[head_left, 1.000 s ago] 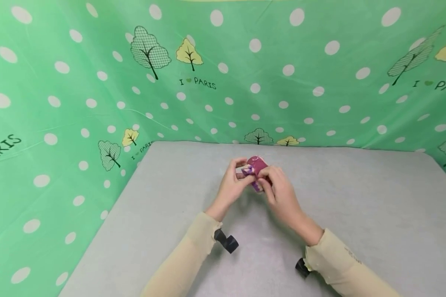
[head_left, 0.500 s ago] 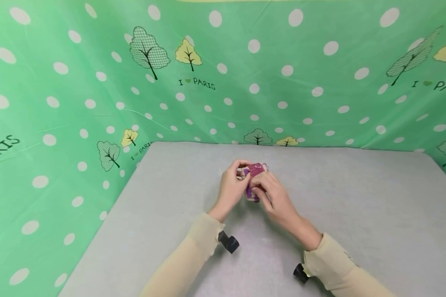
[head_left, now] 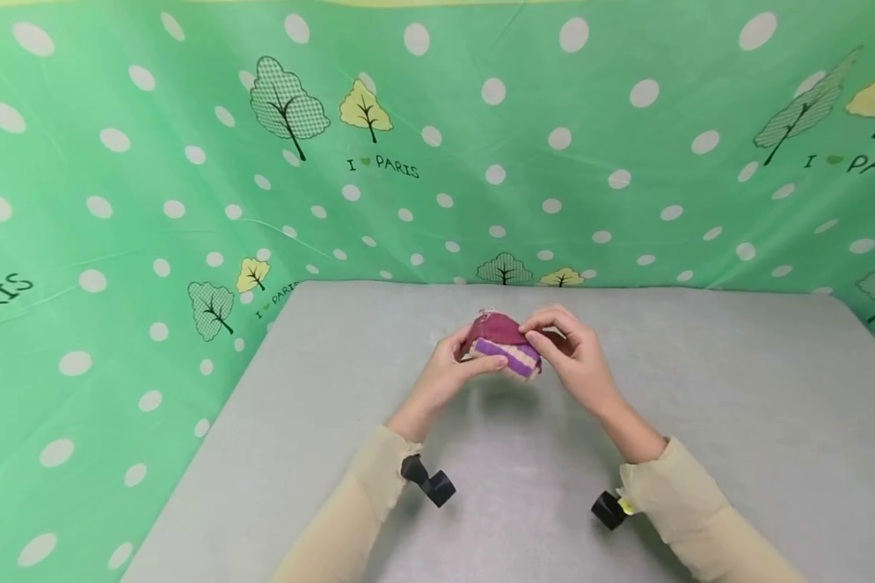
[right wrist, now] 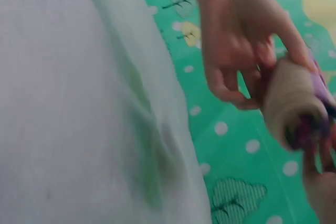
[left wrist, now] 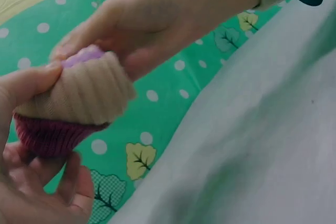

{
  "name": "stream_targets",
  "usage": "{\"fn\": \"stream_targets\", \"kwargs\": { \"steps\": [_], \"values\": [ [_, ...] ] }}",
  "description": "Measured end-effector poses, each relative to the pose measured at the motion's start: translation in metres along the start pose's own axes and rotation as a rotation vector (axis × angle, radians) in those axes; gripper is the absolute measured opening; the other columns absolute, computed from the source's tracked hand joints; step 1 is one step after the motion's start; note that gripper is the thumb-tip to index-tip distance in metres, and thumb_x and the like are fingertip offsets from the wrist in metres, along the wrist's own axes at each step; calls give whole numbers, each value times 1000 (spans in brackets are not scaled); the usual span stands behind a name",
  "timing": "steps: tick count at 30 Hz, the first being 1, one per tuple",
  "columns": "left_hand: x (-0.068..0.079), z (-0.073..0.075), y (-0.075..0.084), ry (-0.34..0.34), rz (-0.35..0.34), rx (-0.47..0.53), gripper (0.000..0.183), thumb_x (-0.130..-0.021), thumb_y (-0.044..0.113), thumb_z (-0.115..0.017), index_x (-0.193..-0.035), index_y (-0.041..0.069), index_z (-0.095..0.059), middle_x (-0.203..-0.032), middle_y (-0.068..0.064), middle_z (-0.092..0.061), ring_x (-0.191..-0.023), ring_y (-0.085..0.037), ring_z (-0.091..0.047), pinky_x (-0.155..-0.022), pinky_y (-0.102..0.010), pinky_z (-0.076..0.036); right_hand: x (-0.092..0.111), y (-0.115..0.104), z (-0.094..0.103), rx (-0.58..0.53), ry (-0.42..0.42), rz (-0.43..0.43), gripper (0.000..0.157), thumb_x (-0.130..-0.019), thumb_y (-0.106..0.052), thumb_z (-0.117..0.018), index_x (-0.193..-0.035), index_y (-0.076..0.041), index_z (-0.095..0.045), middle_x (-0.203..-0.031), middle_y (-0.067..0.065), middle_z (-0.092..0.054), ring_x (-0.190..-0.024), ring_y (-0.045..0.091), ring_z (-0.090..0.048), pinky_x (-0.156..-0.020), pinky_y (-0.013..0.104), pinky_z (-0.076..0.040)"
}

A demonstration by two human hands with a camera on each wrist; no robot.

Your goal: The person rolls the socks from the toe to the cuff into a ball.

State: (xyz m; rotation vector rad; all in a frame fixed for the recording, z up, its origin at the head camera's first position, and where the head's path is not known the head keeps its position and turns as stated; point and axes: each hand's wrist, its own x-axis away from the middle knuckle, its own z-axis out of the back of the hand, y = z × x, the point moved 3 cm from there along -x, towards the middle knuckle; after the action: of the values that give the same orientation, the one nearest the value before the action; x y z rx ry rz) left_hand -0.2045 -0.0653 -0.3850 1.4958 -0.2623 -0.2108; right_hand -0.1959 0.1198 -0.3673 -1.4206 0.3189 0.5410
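Both hands hold a rolled-up knitted sock (head_left: 497, 328) just above the table, maroon with purple and beige stripes. My left hand (head_left: 445, 371) grips its left end, thumb along the near striped side. At the other end, the thumb and fingertips of my right hand (head_left: 582, 361) pinch the edge of the maroon part. In the left wrist view, the sock (left wrist: 86, 90) shows a ribbed beige band over maroon, between the left thumb and fingers. From the right wrist, the roll's end (right wrist: 307, 129) looks dark and blurred; the left hand (right wrist: 236, 40) reaches it from above.
A grey table (head_left: 700, 405) lies beneath the hands. Green polka-dot cloth (head_left: 496, 129) with printed trees hangs behind and to the left. Black wrist cameras (head_left: 430, 482) stick out from both beige sleeves (head_left: 685, 494).
The sock has turned so that its purple and beige striped side faces the front. My right hand has shifted right to its maroon edge, and the left thumb now lies along the stripes.
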Motion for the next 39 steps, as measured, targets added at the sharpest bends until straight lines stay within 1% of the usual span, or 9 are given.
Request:
{"fn": "stream_targets", "kwargs": {
  "steps": [5,10,12,16,19,26,32,36,39],
  "values": [
    [2,3,0,-40,23,63,59,-88,15,-72,-143,13,-52,-127,-11,-66,-105,-10,-62,-94,-26,-51,6,7,18,-14,-88,-178,16,-98,-4,-59,-108,6,-65,-102,-12,-68,-95,1,-64,-83,15,-54],
    [3,4,2,-70,18,164,59,-87,15,-69,-143,10,-51,-116,-7,-67,-99,-8,-63,-90,-24,-54,11,10,25,30,-106,-205,22,-97,-4,-61,-113,10,-65,-102,-19,-70,-91,0,-66,-80,16,-56],
    [3,3,2,-86,15,177,59,-87,15,-69,-143,8,-50,-115,-6,-66,-98,-8,-63,-89,-24,-55,12,9,25,100,-75,-181,20,-95,-4,-63,-111,8,-68,-100,-15,-71,-88,-2,-66,-78,15,-56],
    [2,0,1,-73,24,182,57,-88,11,-68,-142,6,-50,-115,-6,-65,-95,-8,-64,-86,-23,-56,10,7,22,222,-28,-150,15,-95,-3,-63,-106,4,-71,-100,9,-74,-87,-5,-64,-77,12,-54],
    [-1,-3,0,13,14,189,53,-89,9,-69,-139,5,-53,-109,-4,-66,-90,-7,-64,-82,-22,-57,9,8,19,211,-69,-152,15,-99,-3,-57,-106,7,-67,-101,21,-68,-89,-3,-61,-80,12,-53],
    [-10,-2,4,337,-117,167,37,-86,10,-76,-120,6,-62,-104,0,-67,-90,-6,-61,-78,-20,-54,13,13,7,55,-294,-198,19,-105,-6,-42,-109,8,-54,-105,8,-60,-94,4,-62,-88,23,-55],
    [-15,2,1,464,-184,138,29,-86,-3,-61,-112,8,-59,-101,3,-62,-91,-8,-54,-77,-23,-46,23,8,-14,-25,-393,-163,16,-105,-5,-41,-106,5,-53,-98,13,-56,-92,13,-61,-86,25,-53],
    [-12,0,4,418,-195,-6,36,-85,0,-65,-118,10,-57,-115,-2,-64,-100,-12,-54,-80,-26,-46,23,12,-16,-65,-269,-209,19,-105,-4,-41,-109,11,-51,-96,2,-58,-89,11,-60,-84,21,-54],
    [-7,-2,7,280,-186,-97,49,-86,10,-72,-131,11,-51,-131,-9,-60,-112,-18,-56,-88,-30,-51,22,17,-13,-117,-130,-306,21,-105,-6,-42,-112,12,-49,-94,-8,-60,-87,6,-62,-83,21,-56]
  ]
}}
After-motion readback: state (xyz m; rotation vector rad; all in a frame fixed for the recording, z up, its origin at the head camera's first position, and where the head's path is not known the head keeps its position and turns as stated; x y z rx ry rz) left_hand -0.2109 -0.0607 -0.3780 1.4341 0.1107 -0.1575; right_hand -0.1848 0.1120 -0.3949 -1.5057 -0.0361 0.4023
